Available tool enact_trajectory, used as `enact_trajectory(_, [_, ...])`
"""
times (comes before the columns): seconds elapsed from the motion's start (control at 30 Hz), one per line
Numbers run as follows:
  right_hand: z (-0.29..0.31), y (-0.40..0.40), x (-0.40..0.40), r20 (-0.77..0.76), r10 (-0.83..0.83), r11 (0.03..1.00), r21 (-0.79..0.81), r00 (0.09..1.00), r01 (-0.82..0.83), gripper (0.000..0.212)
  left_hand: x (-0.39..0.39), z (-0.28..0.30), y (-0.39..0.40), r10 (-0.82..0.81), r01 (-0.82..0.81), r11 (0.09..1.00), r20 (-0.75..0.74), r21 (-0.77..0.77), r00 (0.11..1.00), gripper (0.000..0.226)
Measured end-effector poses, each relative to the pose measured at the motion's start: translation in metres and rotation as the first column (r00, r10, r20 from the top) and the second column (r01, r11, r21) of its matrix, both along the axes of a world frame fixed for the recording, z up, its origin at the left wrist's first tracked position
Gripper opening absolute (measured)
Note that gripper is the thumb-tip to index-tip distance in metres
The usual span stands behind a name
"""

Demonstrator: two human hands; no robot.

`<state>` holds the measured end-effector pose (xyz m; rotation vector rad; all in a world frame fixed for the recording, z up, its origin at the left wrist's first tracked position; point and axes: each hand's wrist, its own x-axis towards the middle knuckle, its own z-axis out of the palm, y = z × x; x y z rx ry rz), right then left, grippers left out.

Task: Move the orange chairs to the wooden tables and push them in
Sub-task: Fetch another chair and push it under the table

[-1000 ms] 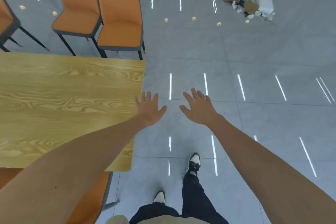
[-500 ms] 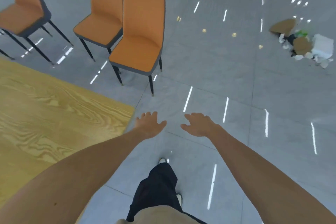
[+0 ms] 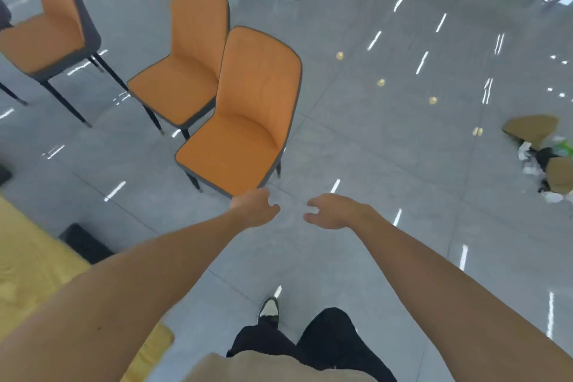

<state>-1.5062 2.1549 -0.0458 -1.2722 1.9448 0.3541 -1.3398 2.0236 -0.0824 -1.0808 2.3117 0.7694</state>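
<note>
Both hands, the left hand [image 3: 255, 211] and right hand [image 3: 333, 211], reach out empty with loosely curled fingers. Just past them stands the nearest orange padded chair with thin black legs [image 3: 245, 121], beside another one [image 3: 186, 62]. Grabbed carelessly, it could bump its neighbour.

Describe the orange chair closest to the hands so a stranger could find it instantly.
Three orange chairs stand on the grey tiled floor. The nearest orange chair is rightmost, its seat's front edge just beyond the left hand. Unlike the middle chair, nothing overlaps it.
</note>
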Motion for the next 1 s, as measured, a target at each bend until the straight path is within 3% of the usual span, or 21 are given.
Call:
enact_trajectory(0.23, [0.009, -0.15, -0.163, -0.066, 0.184, 0.98, -0.066, 0.981, -0.189, 0.063, -0.142, 0.02, -0.123, 0.126, -0.124, 0.99, 0.027, -0.061, 0.992, 0.054])
enact_trajectory(0.37, [0.013, -0.239, -0.24, -0.087, 0.308, 0.941, -0.116, 0.947, -0.317, 0.059, -0.21, 0.03, -0.18, 0.277, -0.278, 0.958, -0.024, -0.07, 0.96, 0.029])
enact_trajectory(0.57, [0.024, -0.348, -0.307, -0.086, 0.494, 0.854, -0.141, 0.865, -0.501, 0.059, -0.267, 0.038, -0.245, 0.446, -0.449, 0.883, -0.053, -0.134, 0.893, 0.051])
enact_trajectory(0.63, [0.034, -0.412, -0.327, -0.129, 0.609, 0.769, -0.148, 0.783, -0.622, 0.06, -0.291, 0.038, -0.286, 0.556, -0.558, 0.814, -0.062, -0.163, 0.829, 0.049])
enact_trajectory(0.7, [0.04, -0.422, -0.327, -0.147, 0.598, 0.753, -0.234, 0.788, -0.615, 0.058, -0.294, 0.045, -0.295, 0.581, -0.586, 0.797, -0.08, -0.148, 0.81, 0.055])
enact_trajectory(0.8, [0.036, -0.483, -0.338, -0.182, 0.693, 0.628, -0.322, 0.697, -0.709, 0.056, -0.315, 0.027, -0.335, 0.677, -0.684, 0.715, -0.102, -0.145, 0.729, 0.066])
enact_trajectory(0.87, [0.025, -0.549, -0.346, -0.234, 0.762, 0.516, -0.345, 0.604, -0.784, 0.058, -0.332, 0.006, -0.379, 0.762, -0.775, 0.614, -0.144, -0.149, 0.631, 0.073])
enact_trajectory(0.9, [0.027, -0.547, -0.346, -0.25, 0.742, 0.525, -0.362, 0.623, -0.77, 0.057, -0.334, 0.007, -0.377, 0.77, -0.783, 0.605, -0.147, -0.144, 0.621, 0.077])
enact_trajectory(0.97, [0.017, -0.607, -0.346, -0.291, 0.8, 0.389, -0.416, 0.525, -0.822, 0.055, -0.343, -0.003, -0.416, 0.847, -0.876, 0.468, -0.227, -0.114, 0.482, 0.082])
enact_trajectory(1.0, [0.015, -0.609, -0.348, -0.298, 0.794, 0.379, -0.438, 0.529, -0.815, 0.056, -0.346, -0.001, -0.417, 0.84, -0.877, 0.466, -0.251, -0.116, 0.48, 0.083])
